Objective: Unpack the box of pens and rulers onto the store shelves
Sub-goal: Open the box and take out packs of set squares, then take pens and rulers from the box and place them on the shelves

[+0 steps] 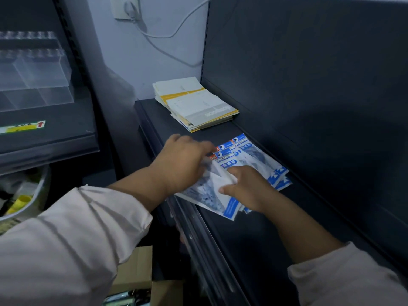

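At the frame's centre the right hand [245,188] is gripping the blue-and-white packets [254,155], fingers curling over their edge. The left hand [181,164] is lying on their left side; its fingers are blurring, so I cannot tell its grip. The packets are lying fanned on the dark shelf [254,228], with a stack of booklets [196,104] above.

Left hand [178,162]: fingertips motion-blurred, grip unclear. Packets [254,155] partly hidden under left hand and right hand [245,188]; print too small to read. Cardboard box [134,272] cut off at near edge, contents dark. Clear organizer [37,69] cut off at left edge.
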